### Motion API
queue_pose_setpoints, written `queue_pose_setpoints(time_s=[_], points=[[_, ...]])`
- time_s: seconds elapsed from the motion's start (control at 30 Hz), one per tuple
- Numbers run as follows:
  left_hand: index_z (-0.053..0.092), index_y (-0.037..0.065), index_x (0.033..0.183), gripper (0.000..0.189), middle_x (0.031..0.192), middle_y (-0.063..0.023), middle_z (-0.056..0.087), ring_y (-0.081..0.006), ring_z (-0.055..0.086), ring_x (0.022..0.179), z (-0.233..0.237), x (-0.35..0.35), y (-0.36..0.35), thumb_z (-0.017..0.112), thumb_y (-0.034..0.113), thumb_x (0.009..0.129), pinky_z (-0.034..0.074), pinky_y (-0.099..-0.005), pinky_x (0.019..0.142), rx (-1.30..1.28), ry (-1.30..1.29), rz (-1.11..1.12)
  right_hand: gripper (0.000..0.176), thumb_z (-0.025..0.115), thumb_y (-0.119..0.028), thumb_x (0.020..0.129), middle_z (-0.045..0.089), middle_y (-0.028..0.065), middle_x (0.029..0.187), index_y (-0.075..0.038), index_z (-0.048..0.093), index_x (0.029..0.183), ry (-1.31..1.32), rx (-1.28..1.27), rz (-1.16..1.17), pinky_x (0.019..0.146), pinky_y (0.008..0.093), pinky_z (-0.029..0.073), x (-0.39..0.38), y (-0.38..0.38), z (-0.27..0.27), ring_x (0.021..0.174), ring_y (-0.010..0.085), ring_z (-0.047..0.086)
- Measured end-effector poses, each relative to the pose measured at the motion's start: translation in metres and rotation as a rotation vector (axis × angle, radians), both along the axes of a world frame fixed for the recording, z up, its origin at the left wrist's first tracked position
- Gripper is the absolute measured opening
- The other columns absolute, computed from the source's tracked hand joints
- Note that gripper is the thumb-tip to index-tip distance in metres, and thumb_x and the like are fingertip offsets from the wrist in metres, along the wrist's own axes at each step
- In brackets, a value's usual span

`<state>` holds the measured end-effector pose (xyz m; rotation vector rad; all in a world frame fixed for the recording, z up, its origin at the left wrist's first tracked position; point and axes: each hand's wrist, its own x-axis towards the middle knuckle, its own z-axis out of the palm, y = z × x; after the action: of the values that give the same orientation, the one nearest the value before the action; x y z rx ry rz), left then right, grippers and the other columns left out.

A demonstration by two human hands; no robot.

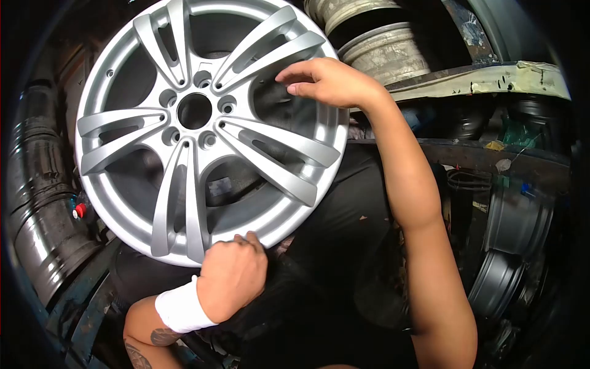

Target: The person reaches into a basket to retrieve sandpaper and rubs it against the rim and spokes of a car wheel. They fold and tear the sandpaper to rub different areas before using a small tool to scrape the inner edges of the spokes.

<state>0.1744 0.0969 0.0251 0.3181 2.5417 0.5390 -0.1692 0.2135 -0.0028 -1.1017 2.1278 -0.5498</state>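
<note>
A silver alloy wheel rim (206, 132) with paired spokes fills the upper left, its face turned toward me. At its lower edge my left hand (235, 270), with a white band (179, 305) around the wrist, is closed with the fingers curled at the lip. My right hand (326, 83) hovers over the gap between two spokes on the right side, thumb and fingers apart and nothing between them. Behind the spokes, the barrel's inside shows a small pale label (219, 186).
Weathered wheel rims (386, 52) are stacked at the upper right, beside a scuffed pale-yellow beam (479, 82). Darker rims (515, 215) sit on a rack at the right. On the left stand shiny dark rims (43, 215), near a small red cap (79, 211).
</note>
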Motion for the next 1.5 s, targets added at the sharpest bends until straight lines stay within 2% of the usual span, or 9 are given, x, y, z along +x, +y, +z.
queue_pose_setpoints(time_s=[0.2,0.3,0.4,0.53,0.77,0.9,1.13,1.37,1.5], points=[[0.072,-0.011,0.094,0.032,0.071,-0.0172,0.071,-0.0293,0.073,0.061,0.003,-0.009,-0.013,0.066,0.018,0.082,0.057,-0.0389,0.055,0.081,-0.009,-0.066,0.031,0.076,-0.018,0.092,0.079,0.0101,0.105,-0.010,0.077,0.123,0.240,-0.490,-0.310,0.087,0.0342,0.058,-0.023,0.022,0.009,0.091,0.0192,0.075],[0.070,-0.012,0.101,0.036,0.078,-0.0202,0.072,-0.0330,0.073,0.063,0.001,-0.014,-0.007,0.067,0.018,0.082,0.058,-0.0415,0.058,0.163,0.020,-0.017,0.072,0.083,-0.028,0.087,0.060,0.0221,0.147,-0.014,0.055,0.152,0.508,-0.260,-0.302,0.111,0.0439,0.049,-0.032,0.046,0.000,0.133,0.0350,0.061],[0.069,-0.012,0.112,0.042,0.090,-0.0248,0.074,-0.0383,0.073,0.067,-0.008,-0.012,-0.001,0.067,0.017,0.082,0.060,-0.0452,0.065,0.325,0.124,0.073,0.107,0.088,-0.035,0.083,0.052,0.0305,0.154,-0.006,0.028,0.166,0.355,0.005,-0.232,0.121,0.0444,0.040,-0.025,0.058,-0.019,0.144,0.0412,0.052],[0.068,-0.008,0.125,0.047,0.096,-0.0269,0.075,-0.0436,0.072,0.072,-0.016,-0.012,0.002,0.064,0.013,0.083,0.060,-0.0493,0.074,0.620,0.223,0.178,0.119,0.090,-0.036,0.079,0.055,0.0311,0.152,-0.007,0.017,0.169,0.041,0.110,-0.223,0.120,0.0432,0.041,0.003,0.071,-0.001,0.141,0.0410,0.055],[0.058,0.008,0.149,0.066,0.077,-0.0267,0.067,-0.0440,0.068,0.072,-0.008,-0.054,-0.005,0.063,0.007,0.084,0.054,-0.0498,0.071,0.622,-0.079,0.346,0.107,0.082,-0.043,0.081,0.068,0.0317,0.131,-0.009,0.026,0.165,0.294,0.320,-0.260,0.109,0.0477,0.050,0.024,0.063,0.015,0.124,0.0467,0.066],[0.027,0.006,0.167,0.086,0.076,-0.0293,0.065,-0.0433,0.064,0.063,-0.029,-0.078,0.015,0.063,0.009,0.089,0.055,-0.0468,0.072,0.798,-0.303,0.373,0.065,0.073,-0.038,0.091,0.073,0.0317,0.112,-0.001,0.057,0.141,0.547,0.417,-0.306,0.098,0.0514,0.053,0.021,0.045,0.011,0.110,0.0464,0.070],[0.005,0.005,0.171,0.091,0.071,-0.0086,0.064,-0.0155,0.061,0.058,-0.027,-0.091,0.032,0.055,0.009,0.095,0.052,-0.0309,0.059,1.063,-0.743,0.543,0.065,0.068,-0.040,0.098,0.073,0.0321,0.110,0.012,0.056,0.133,0.464,0.327,-0.227,0.098,0.0508,0.054,0.020,0.049,0.017,0.108,0.0466,0.071],[0.012,0.000,0.169,0.090,0.070,-0.0123,0.067,-0.0197,0.064,0.060,-0.023,-0.090,0.031,0.056,0.013,0.093,0.055,-0.0344,0.063,1.007,-0.624,0.547,0.080,0.070,-0.045,0.096,0.072,0.0335,0.116,0.004,0.045,0.154,0.372,0.337,-0.248,0.103,0.0486,0.051,0.025,0.049,0.025,0.114,0.0465,0.070],[0.034,-0.007,0.158,0.076,0.084,-0.0269,0.073,-0.0422,0.074,0.084,-0.023,-0.085,0.036,0.057,0.016,0.089,0.057,-0.0505,0.083,0.584,-0.186,0.391,0.088,0.070,-0.048,0.096,0.072,0.0338,0.117,0.006,0.038,0.158,0.399,0.360,-0.275,0.104,0.0482,0.050,0.039,0.037,0.035,0.115,0.0453,0.070]])
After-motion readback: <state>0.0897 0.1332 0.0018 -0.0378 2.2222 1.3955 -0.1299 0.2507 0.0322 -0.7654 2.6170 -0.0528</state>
